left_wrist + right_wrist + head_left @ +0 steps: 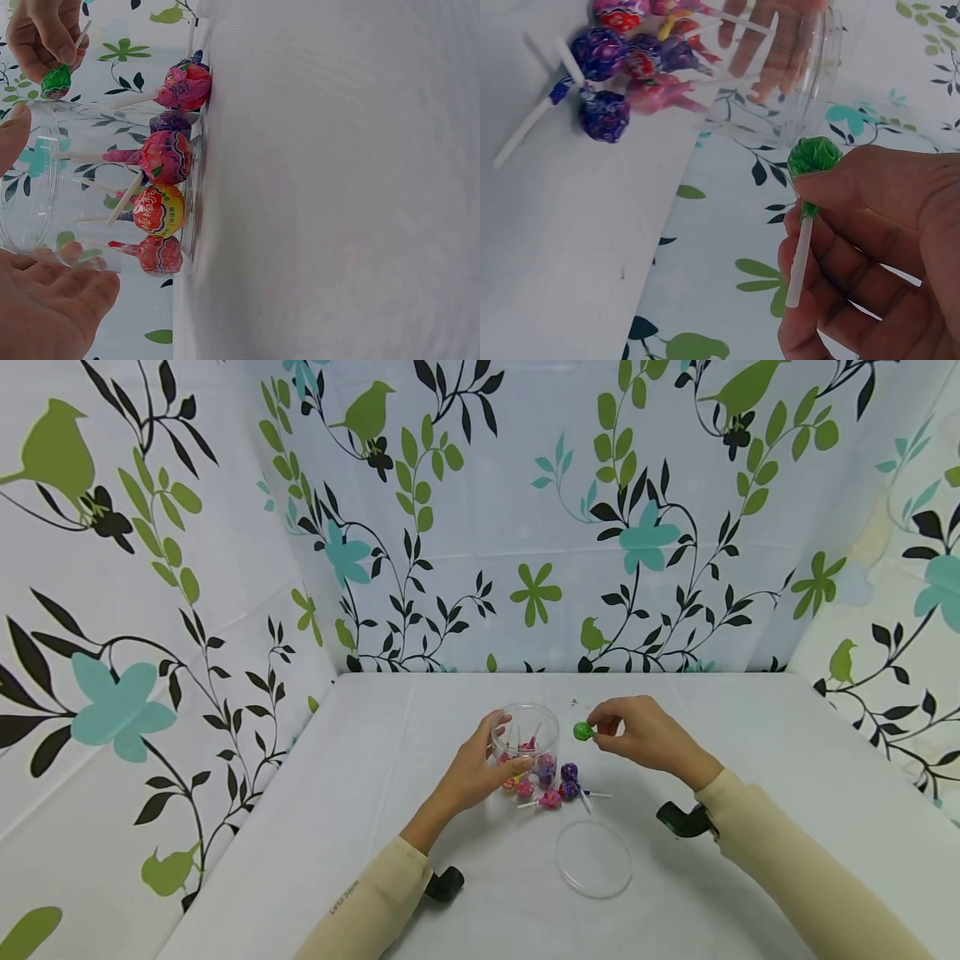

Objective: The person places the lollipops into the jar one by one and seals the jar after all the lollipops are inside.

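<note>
A clear round jar (555,737) stands upright on the white table, with several wrapped lollipops inside, pink, purple and yellow among them. My left hand (480,768) holds it from the left side, thumb across the near wall and fingers round the far side. To the right of the jar, my right hand (643,733) pinches a green-wrapped lollipop (814,159) between thumb and fingers. Its white stick (800,262) points back toward the palm. In the head view, the green lollipop is beside the jar at about rim height, apart from it.
Outside the jar lie a pink lollipop (551,799) and purple lollipops (569,772), close to its base. A clear round lid (592,895) rests on the table (675,902) nearer to me. Patterned cloth (480,527) with birds and leaves hangs behind and at both sides.
</note>
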Available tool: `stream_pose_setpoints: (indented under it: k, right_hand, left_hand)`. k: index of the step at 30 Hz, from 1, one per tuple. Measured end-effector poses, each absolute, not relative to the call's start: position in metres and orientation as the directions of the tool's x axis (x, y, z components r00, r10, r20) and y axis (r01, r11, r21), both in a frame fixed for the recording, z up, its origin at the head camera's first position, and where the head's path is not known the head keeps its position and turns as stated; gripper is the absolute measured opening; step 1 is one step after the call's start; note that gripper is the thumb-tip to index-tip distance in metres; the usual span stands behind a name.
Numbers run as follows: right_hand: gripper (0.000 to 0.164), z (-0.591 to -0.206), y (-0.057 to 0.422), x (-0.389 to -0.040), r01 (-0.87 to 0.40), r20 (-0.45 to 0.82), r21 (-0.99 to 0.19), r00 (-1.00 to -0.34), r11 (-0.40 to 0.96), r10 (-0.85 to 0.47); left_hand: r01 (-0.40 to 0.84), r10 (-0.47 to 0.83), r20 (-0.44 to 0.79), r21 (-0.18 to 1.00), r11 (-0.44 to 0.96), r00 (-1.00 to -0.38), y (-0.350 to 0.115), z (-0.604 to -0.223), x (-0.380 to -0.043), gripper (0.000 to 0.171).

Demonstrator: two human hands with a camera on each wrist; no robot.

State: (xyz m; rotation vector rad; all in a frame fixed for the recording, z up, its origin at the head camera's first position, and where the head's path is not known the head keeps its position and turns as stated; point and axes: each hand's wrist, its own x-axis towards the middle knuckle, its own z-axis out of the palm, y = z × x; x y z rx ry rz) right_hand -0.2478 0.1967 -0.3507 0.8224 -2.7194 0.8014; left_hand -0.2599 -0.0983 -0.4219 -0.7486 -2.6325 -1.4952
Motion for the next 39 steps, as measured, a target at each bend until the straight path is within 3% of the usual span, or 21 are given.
stream_pose_setpoints:
  k: [24, 39]
  right_hand:
    - [0.016, -0.330, 0.154, -0.258, -0.649, 0.415, -0.397, -0.758, 0.649, -0.504]
    - [0.017, -0.327, 0.140, -0.265, -0.625, 0.341, -0.382, -0.780, 0.681, -0.525]
  left_hand:
    - [0.419, 0.399, 0.254, 0.811, 0.409, -0.881, -0.099, -0.423, -0.260, 0.093]
    - [0.424, 0.408, 0.258, 0.817, 0.392, -0.876, -0.099, -0.422, -0.259, 0.093]
